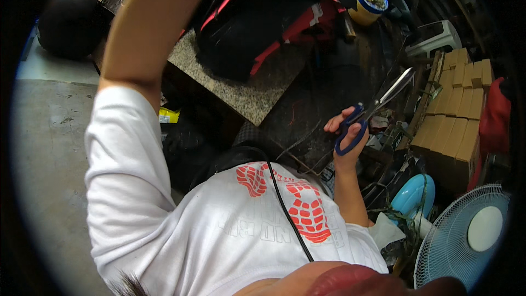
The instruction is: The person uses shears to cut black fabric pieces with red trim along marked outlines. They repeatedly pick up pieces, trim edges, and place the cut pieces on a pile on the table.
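Observation:
My right hand [352, 140] is closed around the dark blue handles of a pair of scissors [378, 101]. The metal blades point up and to the right, slightly parted. My left arm [137, 38] reaches up past the top edge of the picture, so that hand is out of sight. Near that arm, a black fabric piece with red trim [257, 30] lies over the corner of a speckled stone-like tabletop [263, 90]. Small pale tags or patches show on the red strips.
A yellow tub with a blue rim [368, 8] stands beyond the fabric. Stacked brown boxes [452, 104], a white stool [435, 38], a light-blue round object [413, 197] and a fan [466, 235] crowd the right. At the upper left is another person [71, 22] in dark clothing.

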